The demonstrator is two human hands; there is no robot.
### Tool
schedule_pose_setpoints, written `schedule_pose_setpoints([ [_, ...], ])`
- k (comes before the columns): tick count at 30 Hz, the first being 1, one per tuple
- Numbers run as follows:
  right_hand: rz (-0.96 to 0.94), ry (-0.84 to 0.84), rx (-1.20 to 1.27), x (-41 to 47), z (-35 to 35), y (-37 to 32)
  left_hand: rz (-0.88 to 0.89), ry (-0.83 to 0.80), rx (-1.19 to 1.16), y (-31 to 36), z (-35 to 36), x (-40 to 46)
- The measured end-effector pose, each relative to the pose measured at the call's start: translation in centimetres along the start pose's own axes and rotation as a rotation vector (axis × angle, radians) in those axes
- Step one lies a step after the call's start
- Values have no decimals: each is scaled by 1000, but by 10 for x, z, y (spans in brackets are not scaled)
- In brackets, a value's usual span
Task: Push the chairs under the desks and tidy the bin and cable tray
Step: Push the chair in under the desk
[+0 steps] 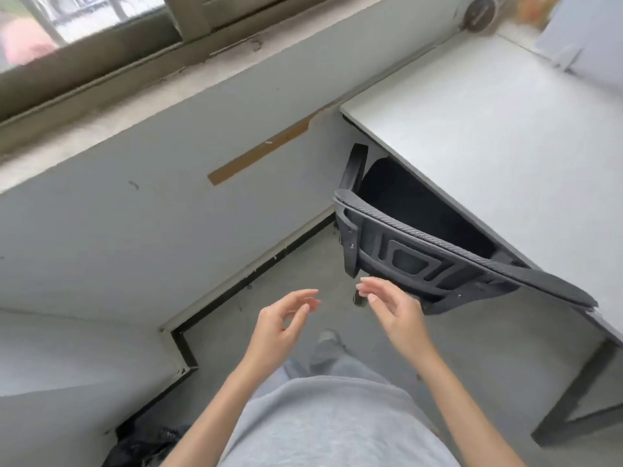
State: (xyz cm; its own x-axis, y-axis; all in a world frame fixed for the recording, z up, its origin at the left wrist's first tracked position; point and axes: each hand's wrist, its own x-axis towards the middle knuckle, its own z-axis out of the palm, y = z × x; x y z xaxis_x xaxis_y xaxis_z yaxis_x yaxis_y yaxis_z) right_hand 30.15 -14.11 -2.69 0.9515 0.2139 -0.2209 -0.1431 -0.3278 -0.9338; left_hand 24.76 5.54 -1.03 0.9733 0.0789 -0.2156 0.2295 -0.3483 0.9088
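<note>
A black office chair (pixel 414 261) stands with its seat tucked under the white desk (pixel 488 146), and its backrest lies close along the desk's front edge. Both my hands hover in the air in front of the backrest, holding nothing. My left hand (pixel 279 328) has relaxed, slightly curved fingers and is a short way left of the chair. My right hand (pixel 392 311) is also relaxed, its fingertips just below the backrest's lower left corner, apart from it.
A grey wall with a window sill (pixel 135 106) runs along the left and back. Dark skirting (pixel 249 274) edges the grey floor. A black bag-like object (pixel 141 446) sits at the bottom left. The desk's dark leg (pixel 580 392) stands at the right. A grey partition (pixel 586 35) rises behind the desk.
</note>
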Motion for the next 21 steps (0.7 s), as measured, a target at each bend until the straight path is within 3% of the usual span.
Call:
schedule_pose_setpoints([
  [4,-113,327,-67,29,-45,-38,176,-131,153,21,-12,64],
  [7,-74,579,-413,34,-91,-34,470,-179,391,38,-8,119],
  [10,238,577,-739,31,-129,-12,777,-251,637,59,13,169],
  [12,404,492,-842,26,-133,4,865,-371,746,68,31,190],
  [15,472,578,-912,27,-120,21,845,-630,842,66,51,207],
  [21,479,712,-945,35,-95,24,930,-579,761,41,42,219],
])
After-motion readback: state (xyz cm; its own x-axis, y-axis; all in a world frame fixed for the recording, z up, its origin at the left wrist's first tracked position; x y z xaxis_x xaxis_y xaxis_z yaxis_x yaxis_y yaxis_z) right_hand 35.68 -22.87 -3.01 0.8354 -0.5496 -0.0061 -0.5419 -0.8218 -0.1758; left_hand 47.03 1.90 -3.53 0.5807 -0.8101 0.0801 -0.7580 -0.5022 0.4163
